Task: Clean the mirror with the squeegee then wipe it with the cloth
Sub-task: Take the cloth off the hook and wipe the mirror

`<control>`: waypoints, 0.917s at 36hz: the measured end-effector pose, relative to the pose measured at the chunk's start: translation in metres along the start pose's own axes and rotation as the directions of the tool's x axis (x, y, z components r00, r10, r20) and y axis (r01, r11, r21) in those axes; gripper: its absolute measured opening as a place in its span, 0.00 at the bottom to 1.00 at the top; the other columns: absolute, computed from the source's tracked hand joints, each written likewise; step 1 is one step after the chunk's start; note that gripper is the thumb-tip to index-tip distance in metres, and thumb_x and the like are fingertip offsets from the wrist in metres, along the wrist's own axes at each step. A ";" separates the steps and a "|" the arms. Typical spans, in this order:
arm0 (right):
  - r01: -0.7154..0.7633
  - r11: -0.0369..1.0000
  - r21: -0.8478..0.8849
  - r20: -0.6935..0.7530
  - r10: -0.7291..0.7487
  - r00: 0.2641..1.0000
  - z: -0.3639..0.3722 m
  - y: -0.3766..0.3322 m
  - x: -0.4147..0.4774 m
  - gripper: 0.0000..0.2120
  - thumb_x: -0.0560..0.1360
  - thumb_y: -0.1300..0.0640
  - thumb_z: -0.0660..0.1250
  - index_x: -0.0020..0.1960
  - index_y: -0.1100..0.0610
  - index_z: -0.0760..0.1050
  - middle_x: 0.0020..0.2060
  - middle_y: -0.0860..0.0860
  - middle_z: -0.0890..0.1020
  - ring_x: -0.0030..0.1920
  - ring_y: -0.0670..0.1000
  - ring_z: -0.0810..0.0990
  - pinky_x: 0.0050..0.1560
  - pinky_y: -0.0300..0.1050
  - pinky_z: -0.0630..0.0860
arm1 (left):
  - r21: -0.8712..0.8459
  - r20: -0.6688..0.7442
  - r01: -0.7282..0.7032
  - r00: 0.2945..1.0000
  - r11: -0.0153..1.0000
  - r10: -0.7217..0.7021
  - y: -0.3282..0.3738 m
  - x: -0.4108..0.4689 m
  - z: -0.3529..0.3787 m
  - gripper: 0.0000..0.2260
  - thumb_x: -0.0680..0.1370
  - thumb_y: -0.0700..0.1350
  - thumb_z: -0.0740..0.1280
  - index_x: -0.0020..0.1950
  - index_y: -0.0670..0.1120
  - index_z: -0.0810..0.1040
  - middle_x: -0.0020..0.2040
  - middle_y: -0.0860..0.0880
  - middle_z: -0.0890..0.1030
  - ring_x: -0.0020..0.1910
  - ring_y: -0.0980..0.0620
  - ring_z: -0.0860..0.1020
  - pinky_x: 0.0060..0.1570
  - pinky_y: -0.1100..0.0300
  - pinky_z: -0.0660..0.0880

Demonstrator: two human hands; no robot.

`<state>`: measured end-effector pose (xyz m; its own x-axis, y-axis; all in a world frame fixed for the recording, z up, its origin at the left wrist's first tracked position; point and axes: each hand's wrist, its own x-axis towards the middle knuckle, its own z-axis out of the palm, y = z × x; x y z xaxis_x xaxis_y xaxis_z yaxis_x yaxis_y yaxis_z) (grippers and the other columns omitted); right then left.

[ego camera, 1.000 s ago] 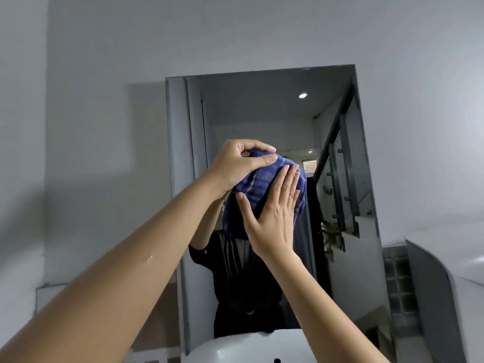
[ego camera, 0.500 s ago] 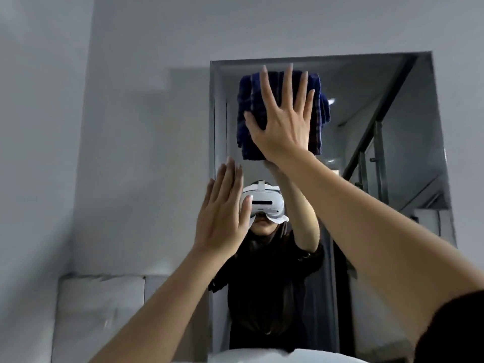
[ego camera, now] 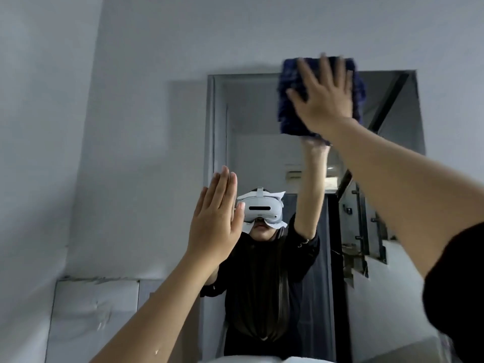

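A rectangular mirror (ego camera: 254, 132) hangs on the grey wall ahead and reflects a person in dark clothes with a white headset. A folded dark blue cloth (ego camera: 290, 100) lies against the mirror's top edge, blurred by motion. My right hand (ego camera: 323, 98) presses flat on the cloth with fingers spread. My left hand (ego camera: 213, 226) rests flat near the mirror's left edge, fingers together and empty. No squeegee is in view.
A white basin rim (ego camera: 248, 358) shows at the bottom edge. A pale tiled panel (ego camera: 94, 318) sits low on the wall at left. The mirror reflects a stair railing (ego camera: 364, 226).
My right hand has slid the cloth to the right along the mirror's top edge. My left hand let go of the cloth a second ago and now stays flat at the left edge.
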<state>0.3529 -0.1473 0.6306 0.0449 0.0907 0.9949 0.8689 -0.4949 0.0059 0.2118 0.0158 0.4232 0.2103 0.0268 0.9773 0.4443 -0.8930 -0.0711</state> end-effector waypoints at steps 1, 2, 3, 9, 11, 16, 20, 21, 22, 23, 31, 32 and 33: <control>-0.072 0.997 -0.001 -0.018 0.072 0.997 -0.005 0.021 -0.006 0.28 0.77 0.39 0.51 0.74 0.44 0.50 0.76 0.56 0.49 0.75 0.62 0.43 0.73 0.60 0.41 | 0.009 0.004 0.009 1.000 1.000 -0.009 0.001 0.000 0.002 0.25 0.81 0.55 0.40 0.76 0.46 0.51 0.77 0.48 0.51 0.76 0.54 0.47 0.74 0.54 0.49; -0.145 0.989 0.002 -0.037 0.145 0.989 -0.008 0.040 -0.012 0.29 0.77 0.39 0.51 0.74 0.45 0.50 0.76 0.56 0.49 0.75 0.62 0.43 0.73 0.60 0.41 | 0.020 0.004 0.019 1.000 1.000 -0.019 0.001 0.000 0.004 0.25 0.81 0.54 0.41 0.76 0.46 0.50 0.77 0.48 0.50 0.76 0.53 0.47 0.74 0.53 0.50; -0.224 0.975 0.009 -0.060 0.224 0.973 -0.011 0.055 -0.021 0.29 0.76 0.39 0.51 0.75 0.45 0.50 0.76 0.56 0.49 0.75 0.63 0.43 0.73 0.60 0.41 | 0.022 0.005 0.025 1.000 0.999 -0.026 0.002 0.000 0.005 0.25 0.81 0.54 0.41 0.76 0.46 0.50 0.77 0.48 0.50 0.76 0.53 0.47 0.74 0.52 0.50; -0.668 0.733 0.129 -0.128 0.680 0.722 -0.004 0.058 -0.069 0.30 0.76 0.39 0.51 0.75 0.46 0.49 0.76 0.58 0.49 0.74 0.64 0.43 0.72 0.61 0.39 | -0.003 0.015 0.042 0.999 0.999 -0.042 0.012 -0.019 0.000 0.25 0.81 0.51 0.48 0.76 0.46 0.50 0.77 0.48 0.50 0.76 0.51 0.45 0.74 0.54 0.45; -0.690 0.708 0.150 -0.122 0.706 0.698 0.002 0.038 -0.078 0.30 0.76 0.40 0.51 0.75 0.47 0.49 0.76 0.58 0.49 0.74 0.64 0.42 0.72 0.62 0.39 | -0.029 0.031 0.055 0.998 0.998 -0.054 0.016 -0.029 -0.001 0.25 0.80 0.51 0.49 0.76 0.45 0.50 0.77 0.47 0.50 0.76 0.49 0.46 0.74 0.55 0.44; -0.571 0.804 0.165 -0.083 0.588 0.805 0.018 -0.029 -0.083 0.31 0.76 0.40 0.52 0.75 0.46 0.48 0.76 0.58 0.47 0.74 0.64 0.41 0.71 0.62 0.37 | -0.048 0.085 0.069 0.994 0.996 -0.065 0.020 -0.054 -0.003 0.28 0.80 0.51 0.56 0.76 0.45 0.49 0.77 0.47 0.48 0.76 0.49 0.45 0.74 0.53 0.46; -0.166 0.982 0.085 -0.008 0.167 0.986 0.028 -0.076 -0.089 0.30 0.77 0.40 0.50 0.75 0.46 0.47 0.76 0.58 0.46 0.74 0.64 0.40 0.71 0.62 0.37 | -0.055 0.121 0.090 0.989 0.994 -0.083 0.025 -0.071 -0.004 0.30 0.79 0.53 0.56 0.76 0.45 0.47 0.77 0.47 0.46 0.76 0.49 0.44 0.74 0.53 0.47; -0.037 0.997 0.073 0.019 0.035 0.999 0.030 -0.085 -0.093 0.29 0.77 0.40 0.50 0.75 0.46 0.47 0.76 0.58 0.46 0.74 0.64 0.40 0.71 0.61 0.37 | -0.053 0.127 0.097 0.988 0.994 -0.090 0.026 -0.077 -0.003 0.30 0.79 0.54 0.56 0.76 0.45 0.47 0.77 0.47 0.46 0.76 0.49 0.44 0.74 0.54 0.46; 0.096 0.993 0.062 0.044 -0.098 0.994 0.032 -0.091 -0.099 0.29 0.77 0.40 0.50 0.75 0.46 0.47 0.76 0.57 0.47 0.74 0.64 0.41 0.71 0.61 0.37 | -0.050 0.133 0.104 0.986 0.993 -0.097 0.027 -0.084 -0.002 0.30 0.79 0.54 0.56 0.76 0.45 0.47 0.77 0.47 0.46 0.76 0.49 0.44 0.74 0.54 0.45; 0.221 0.974 0.050 0.071 -0.225 0.972 0.035 -0.096 -0.107 0.29 0.77 0.40 0.50 0.75 0.46 0.48 0.76 0.57 0.49 0.74 0.64 0.42 0.71 0.61 0.38 | -0.046 0.138 0.109 0.985 0.993 -0.102 0.029 -0.091 0.000 0.30 0.79 0.54 0.55 0.76 0.44 0.47 0.77 0.46 0.46 0.76 0.49 0.44 0.74 0.54 0.45; 0.695 0.717 -0.053 0.203 -0.674 0.710 0.021 -0.012 -0.152 0.27 0.77 0.39 0.50 0.74 0.45 0.55 0.75 0.53 0.56 0.75 0.61 0.49 0.74 0.59 0.45 | -0.028 0.143 0.107 0.985 0.994 -0.102 0.034 -0.121 0.009 0.30 0.79 0.54 0.55 0.76 0.42 0.48 0.77 0.44 0.47 0.76 0.46 0.46 0.74 0.50 0.47; 0.684 0.726 -0.072 0.203 -0.661 0.722 0.015 0.007 -0.155 0.27 0.77 0.39 0.50 0.74 0.45 0.55 0.75 0.53 0.56 0.75 0.61 0.49 0.74 0.58 0.45 | -0.026 0.138 0.111 0.985 0.993 -0.107 0.035 -0.121 0.010 0.30 0.79 0.54 0.54 0.76 0.42 0.48 0.77 0.43 0.48 0.76 0.45 0.45 0.74 0.49 0.47; 0.646 0.758 -0.086 0.189 -0.624 0.758 0.010 0.025 -0.158 0.27 0.77 0.39 0.51 0.74 0.45 0.55 0.75 0.53 0.57 0.75 0.60 0.49 0.74 0.58 0.46 | -0.025 0.138 0.120 0.984 0.992 -0.116 0.037 -0.121 0.010 0.30 0.79 0.55 0.52 0.76 0.42 0.48 0.77 0.43 0.48 0.76 0.45 0.45 0.74 0.49 0.47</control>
<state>0.3728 -0.1653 0.4725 -0.4150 0.5411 0.7314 0.6456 -0.3913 0.6558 0.2116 -0.0155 0.3002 0.2752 0.1917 0.9421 0.4447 -0.8942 0.0521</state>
